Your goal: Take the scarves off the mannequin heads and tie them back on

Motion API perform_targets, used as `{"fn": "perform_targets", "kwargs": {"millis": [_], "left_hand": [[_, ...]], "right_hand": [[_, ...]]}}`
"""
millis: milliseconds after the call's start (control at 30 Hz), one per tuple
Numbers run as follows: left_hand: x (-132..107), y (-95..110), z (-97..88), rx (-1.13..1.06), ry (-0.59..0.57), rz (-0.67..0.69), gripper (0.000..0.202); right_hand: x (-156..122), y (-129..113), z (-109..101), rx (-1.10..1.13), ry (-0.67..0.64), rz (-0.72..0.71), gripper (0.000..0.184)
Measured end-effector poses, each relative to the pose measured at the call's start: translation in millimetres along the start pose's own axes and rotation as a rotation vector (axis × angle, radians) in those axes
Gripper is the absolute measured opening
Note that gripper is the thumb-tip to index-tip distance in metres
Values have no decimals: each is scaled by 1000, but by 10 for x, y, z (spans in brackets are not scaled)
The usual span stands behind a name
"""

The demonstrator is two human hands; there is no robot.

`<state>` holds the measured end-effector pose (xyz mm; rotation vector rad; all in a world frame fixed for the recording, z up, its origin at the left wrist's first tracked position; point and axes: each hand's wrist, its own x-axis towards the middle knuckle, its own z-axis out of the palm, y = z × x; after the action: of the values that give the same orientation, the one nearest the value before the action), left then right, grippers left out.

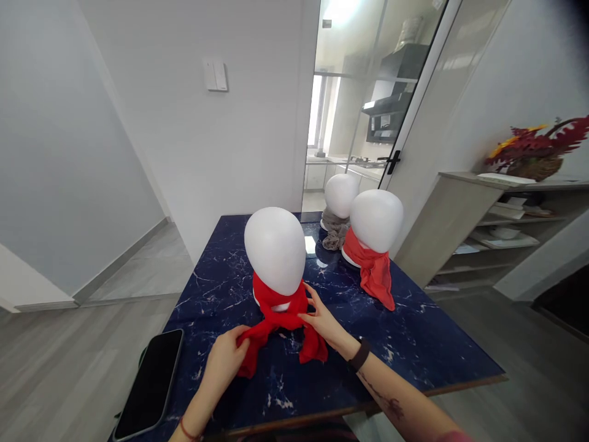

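Note:
A white mannequin head [276, 248] stands upright on the dark blue table with a bright red scarf [281, 319] wrapped round its neck. The scarf crosses at the front, and its two ends hang down onto the tabletop. My left hand [225, 356] pinches the left end between thumb and fingers. At the scarf's right side, my right hand [322, 316] grips the cloth close to the crossing, thumb in front and fingers by the neck. The neck's base is mostly hidden by the scarf.
Behind to the right stand a mannequin head [376, 220] in a coral red scarf [377, 276] and another head [341, 195] with a grey-brown scarf [335, 230]. A phone [151, 380] lies at the table's [414, 344] left edge. A shelf [460, 215] is at right.

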<state>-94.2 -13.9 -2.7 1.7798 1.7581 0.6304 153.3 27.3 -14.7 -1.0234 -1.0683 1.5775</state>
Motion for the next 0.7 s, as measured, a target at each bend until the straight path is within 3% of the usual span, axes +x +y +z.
{"fn": "perform_targets", "kwargs": {"millis": [100,200,433,500,633,700], "left_hand": [[-122,-165,-248,208,177,-125,35],[-196,-231,-434,331,275,-235,40],[-196,-250,-527,403,366,-289,42],[-212,-218,-499,257,225,-184,35],[-278,-23,-352,-111,-240,214,18],[-258,72,-218,-172,-280,295,12]], "right_hand": [[4,-26,-28,13,-4,-15,91],[57,-58,-28,19,-10,-55,88],[414,-103,-33,-14,104,-105,73],[485,-95,-49,50,76,-64,74],[509,-66,-60,192,-6,78,68],[495,-53,-60,229,-15,103,65]]}}
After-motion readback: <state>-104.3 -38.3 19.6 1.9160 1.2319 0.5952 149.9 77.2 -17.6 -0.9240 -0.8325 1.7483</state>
